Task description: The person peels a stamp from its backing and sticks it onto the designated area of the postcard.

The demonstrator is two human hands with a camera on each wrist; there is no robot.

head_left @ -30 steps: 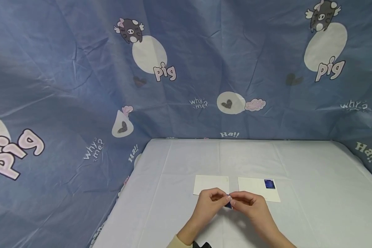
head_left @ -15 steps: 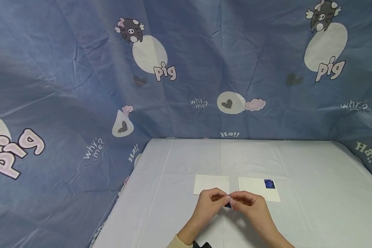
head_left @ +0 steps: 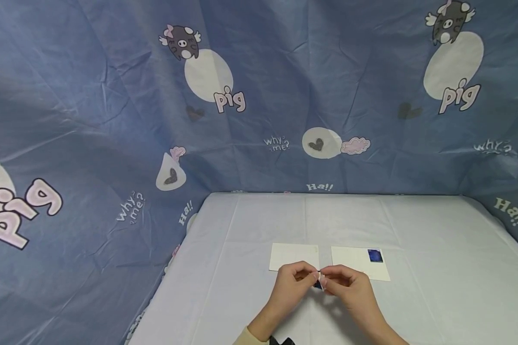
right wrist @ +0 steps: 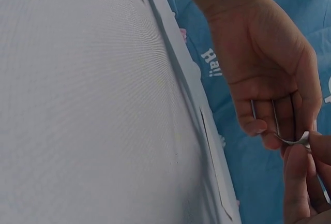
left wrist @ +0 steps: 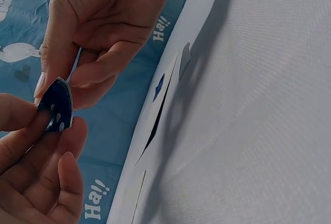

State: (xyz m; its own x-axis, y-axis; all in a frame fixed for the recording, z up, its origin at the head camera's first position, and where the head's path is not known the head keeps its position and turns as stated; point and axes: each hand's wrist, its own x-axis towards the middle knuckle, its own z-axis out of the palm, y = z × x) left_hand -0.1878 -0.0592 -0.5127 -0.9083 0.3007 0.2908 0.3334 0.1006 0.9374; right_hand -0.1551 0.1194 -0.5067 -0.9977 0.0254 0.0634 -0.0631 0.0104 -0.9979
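Both hands meet over the near part of the table, with a small dark blue stamp (head_left: 317, 285) between them. It has a perforated edge and pale drop-like marks, seen on the stamp (left wrist: 59, 102) in the left wrist view, where it looks bent. My left hand (head_left: 290, 286) pinches it between thumb and fingers. From the other side my right hand (head_left: 353, 287) pinches its edge, where a white strip shows between the fingertips. In the right wrist view a curled white edge (right wrist: 297, 142) stands out at the fingers; the blue face is hidden there.
Beyond the hands, two white cards lie side by side on the white-covered table (head_left: 224, 297): a plain left card (head_left: 293, 255) and a right card (head_left: 354, 258) with a blue stamp (head_left: 375, 256) in its upper right corner. A blue printed curtain (head_left: 259, 96) hangs behind.
The hands stay almost in place. A white strip now shows between the fingertips at the blue stamp, and less of its blue face is visible. Both cards lie unmoved.
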